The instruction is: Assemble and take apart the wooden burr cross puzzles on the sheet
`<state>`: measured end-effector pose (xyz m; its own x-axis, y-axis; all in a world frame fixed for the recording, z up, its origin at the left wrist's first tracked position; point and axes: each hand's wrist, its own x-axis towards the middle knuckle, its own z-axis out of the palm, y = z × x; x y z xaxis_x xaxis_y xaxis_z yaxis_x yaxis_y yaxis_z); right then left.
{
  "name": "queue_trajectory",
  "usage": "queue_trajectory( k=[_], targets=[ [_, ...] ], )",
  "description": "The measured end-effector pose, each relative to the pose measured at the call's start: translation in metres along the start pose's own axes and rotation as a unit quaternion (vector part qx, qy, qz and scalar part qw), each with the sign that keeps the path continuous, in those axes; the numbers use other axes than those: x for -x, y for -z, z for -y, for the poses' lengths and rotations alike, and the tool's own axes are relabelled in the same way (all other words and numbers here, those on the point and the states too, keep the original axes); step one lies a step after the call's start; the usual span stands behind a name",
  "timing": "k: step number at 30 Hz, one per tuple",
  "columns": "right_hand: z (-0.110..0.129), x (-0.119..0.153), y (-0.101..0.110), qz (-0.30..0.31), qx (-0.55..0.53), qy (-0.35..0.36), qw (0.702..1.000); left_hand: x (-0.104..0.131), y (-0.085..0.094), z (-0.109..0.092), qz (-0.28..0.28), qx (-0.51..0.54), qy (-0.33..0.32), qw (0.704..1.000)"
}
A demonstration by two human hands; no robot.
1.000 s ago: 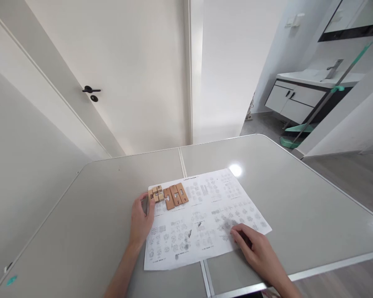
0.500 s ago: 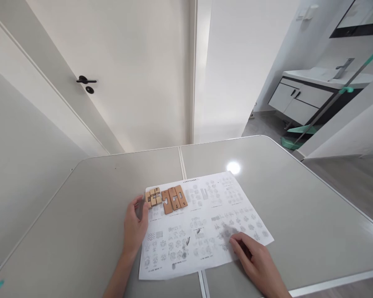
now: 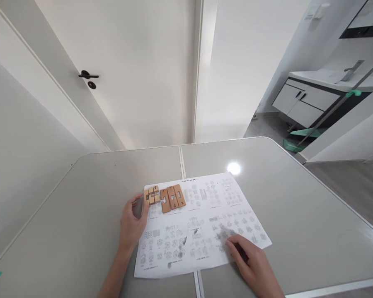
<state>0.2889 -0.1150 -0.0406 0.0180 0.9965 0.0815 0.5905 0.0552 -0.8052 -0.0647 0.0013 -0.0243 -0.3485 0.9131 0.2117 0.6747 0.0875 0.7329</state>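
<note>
On the upper left of a printed paper sheet (image 3: 205, 256) lies a small group of light wooden puzzle pieces (image 3: 154, 199), notched into blocks. Three flat reddish-brown wooden pieces (image 3: 173, 198) with cut-outs and numbers lie right beside them. My left hand (image 3: 132, 221) rests at the left end of the light pieces, thumb and fingertips closed around that edge; its fingertips are partly hidden. On the sheet's lower right edge lies my right hand (image 3: 251, 260), fingers curled and thumb against the index finger, with nothing visible in it.
Grey table (image 3: 90, 198) with a pale seam down its middle and a bright light reflection. Behind it stand a white door with a black handle (image 3: 88, 75) and a wall. At right are a washbasin cabinet (image 3: 307, 99) and a green-handled broom and dustpan (image 3: 294, 145).
The view has shifted slightly. Both hands keep nearly the same places relative to the sheet and the wooden pieces, with no clear movement of the pieces.
</note>
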Motion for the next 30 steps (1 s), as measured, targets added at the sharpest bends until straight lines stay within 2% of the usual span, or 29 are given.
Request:
queue_trajectory(
  k=[7, 15, 19, 30],
  targets=[
    [-0.0027, -0.0042, 0.0024, 0.026, 0.001, 0.018, 0.999, -0.0016, 0.0029, 0.0011, 0.004, -0.016, -0.018, 1.0],
    [-0.0008, -0.0045, 0.0023, 0.016, 0.001, 0.012, 1.0, -0.0018, 0.0042, -0.0022, 0.009, -0.023, -0.014, 1.0],
    [-0.0004, -0.0044, 0.0018, 0.008, 0.001, 0.012, 1.0, -0.0007, 0.0037, -0.0018, 0.004, -0.018, -0.035, 0.999],
    [-0.0047, -0.0029, 0.0002, 0.017, -0.013, 0.001, 1.0, -0.0082, 0.0061, 0.0063, 0.046, -0.047, -0.082, 0.994]
  ],
)
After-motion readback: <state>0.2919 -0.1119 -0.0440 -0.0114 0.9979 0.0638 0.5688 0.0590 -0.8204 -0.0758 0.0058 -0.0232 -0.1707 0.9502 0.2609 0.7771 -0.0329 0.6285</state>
